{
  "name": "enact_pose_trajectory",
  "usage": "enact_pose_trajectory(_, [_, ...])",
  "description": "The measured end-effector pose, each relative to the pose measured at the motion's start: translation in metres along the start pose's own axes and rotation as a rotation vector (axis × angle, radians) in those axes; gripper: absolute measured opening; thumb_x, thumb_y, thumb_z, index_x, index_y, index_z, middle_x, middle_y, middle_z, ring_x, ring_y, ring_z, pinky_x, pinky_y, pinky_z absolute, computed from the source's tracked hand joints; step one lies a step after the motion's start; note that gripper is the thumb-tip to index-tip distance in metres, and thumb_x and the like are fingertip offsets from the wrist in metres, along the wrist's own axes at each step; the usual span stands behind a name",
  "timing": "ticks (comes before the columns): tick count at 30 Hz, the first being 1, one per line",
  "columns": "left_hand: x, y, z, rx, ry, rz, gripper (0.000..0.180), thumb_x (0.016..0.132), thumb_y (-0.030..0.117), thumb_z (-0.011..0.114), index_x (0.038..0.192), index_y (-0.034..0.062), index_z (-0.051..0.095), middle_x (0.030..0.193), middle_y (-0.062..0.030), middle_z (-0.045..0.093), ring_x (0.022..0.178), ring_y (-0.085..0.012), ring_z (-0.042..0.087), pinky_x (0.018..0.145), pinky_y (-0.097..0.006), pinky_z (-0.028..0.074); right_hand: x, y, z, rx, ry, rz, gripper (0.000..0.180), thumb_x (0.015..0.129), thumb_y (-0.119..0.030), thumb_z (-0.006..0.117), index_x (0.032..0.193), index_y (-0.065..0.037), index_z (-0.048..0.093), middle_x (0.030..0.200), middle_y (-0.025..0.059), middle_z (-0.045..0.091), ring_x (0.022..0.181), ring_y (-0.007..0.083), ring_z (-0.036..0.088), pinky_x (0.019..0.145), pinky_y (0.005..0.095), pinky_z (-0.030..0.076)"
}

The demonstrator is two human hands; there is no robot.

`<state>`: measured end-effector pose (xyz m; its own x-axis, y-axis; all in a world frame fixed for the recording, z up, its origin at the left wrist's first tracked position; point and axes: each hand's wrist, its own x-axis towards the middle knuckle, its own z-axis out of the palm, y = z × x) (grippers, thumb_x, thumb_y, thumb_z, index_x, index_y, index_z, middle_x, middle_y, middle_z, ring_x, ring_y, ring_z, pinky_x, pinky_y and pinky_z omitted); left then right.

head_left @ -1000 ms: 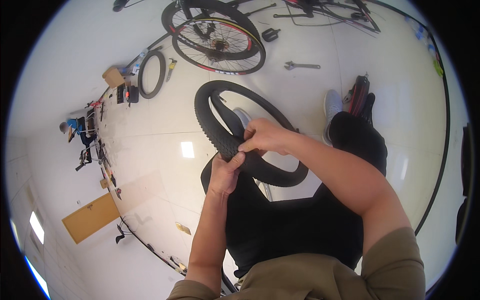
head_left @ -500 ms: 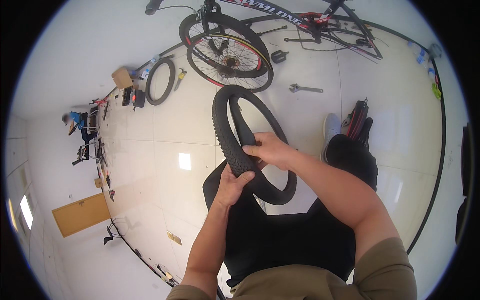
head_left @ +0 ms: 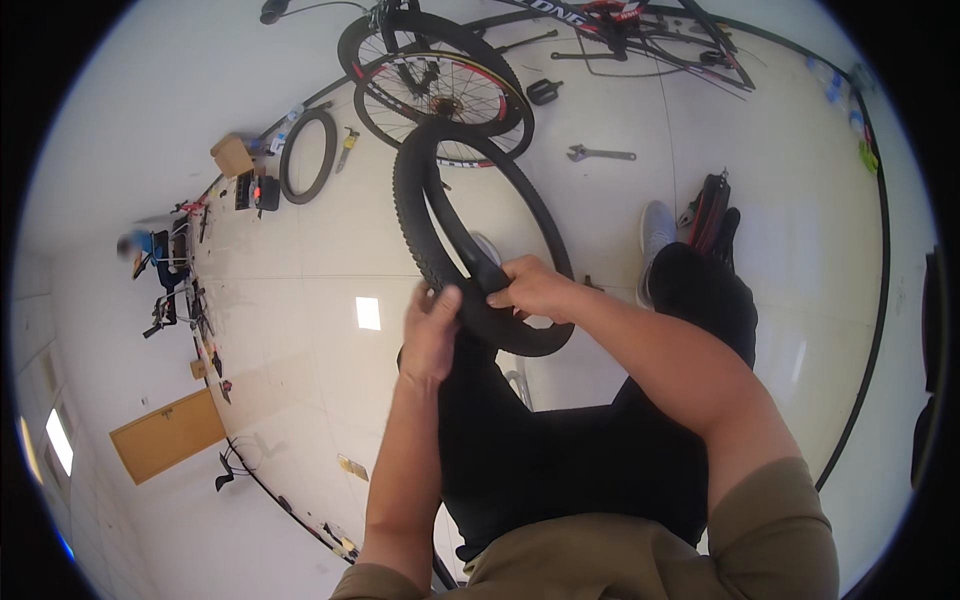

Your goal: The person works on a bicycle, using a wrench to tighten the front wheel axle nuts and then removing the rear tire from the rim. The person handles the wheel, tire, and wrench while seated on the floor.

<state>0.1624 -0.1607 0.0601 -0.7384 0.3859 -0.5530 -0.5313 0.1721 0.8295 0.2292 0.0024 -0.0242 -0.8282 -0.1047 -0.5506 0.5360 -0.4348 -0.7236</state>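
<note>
A black knobby bicycle tire (head_left: 408,205) is held tilted in front of my knees. Along its inside runs a smooth black inner tube (head_left: 455,232), part of which hangs free of the tire wall. My left hand (head_left: 430,335) is closed round the tire's near left side, thumb on the outer tread. On the inner side my right hand (head_left: 535,292) pinches the tube where it meets the tire, and some of its fingers are hidden behind the rubber.
Beyond the tire lies a spoked wheel (head_left: 500,133) against a bicycle frame (head_left: 620,35). An adjustable wrench (head_left: 602,154), a pedal (head_left: 544,92), a second tire (head_left: 287,165) and a tool bag (head_left: 711,215) rest on the tiled floor. Another person (head_left: 140,250) sits far left.
The tire has moved away from me and slightly left, its top now overlapping the spoked wheel. My left hand has shifted left and up along the tire; the right still pinches the tube.
</note>
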Motion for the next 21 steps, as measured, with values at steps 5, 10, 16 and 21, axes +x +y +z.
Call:
enact_pose_trajectory(5, [0.019,0.017,-0.004,0.076,0.033,-0.044,0.048,0.088,0.008,0.074,0.128,-0.0023,0.050,0.111,-0.0127,0.064,0.100,-0.0236,0.064,0.089,-0.039,0.052,0.003,-0.007,-0.002,-0.125,0.044,-0.091,0.022,0.083,-0.017,0.072,0.092,0.003,0.069,0.080,0.0120,0.065,0.070,0.0227,0.061,0.064,0.0366,0.049])
enact_pose_trajectory(10, [0.021,0.023,-0.002,0.016,-0.116,-0.050,0.034,0.087,0.005,0.073,0.115,0.0018,0.056,0.104,-0.0078,0.065,0.096,-0.0229,0.065,0.090,-0.039,0.053,0.001,-0.020,-0.016,-0.320,0.170,-0.293,0.024,0.078,-0.019,0.073,0.085,0.003,0.067,0.087,0.0177,0.068,0.082,0.0308,0.065,0.077,0.0376,0.051])
enact_pose_trajectory(16, [0.016,0.031,0.008,0.162,-0.107,-0.083,0.052,0.084,-0.002,0.073,0.129,-0.0066,0.047,0.119,-0.0174,0.062,0.111,-0.0273,0.062,0.100,-0.042,0.049,-0.005,-0.026,-0.016,-0.331,0.106,-0.153,0.018,0.079,-0.013,0.073,0.080,0.005,0.067,0.074,0.0155,0.068,0.066,0.0260,0.068,0.064,0.0356,0.055])
enact_pose_trajectory(21, [0.027,0.035,0.001,0.188,-0.097,-0.093,0.051,0.084,-0.003,0.070,0.130,-0.0067,0.047,0.119,-0.0176,0.063,0.108,-0.0280,0.064,0.099,-0.041,0.050,-0.002,-0.022,-0.014,-0.196,0.150,-0.111,0.014,0.081,-0.009,0.071,0.080,0.004,0.067,0.067,0.0133,0.068,0.054,0.0208,0.066,0.053,0.0338,0.055])
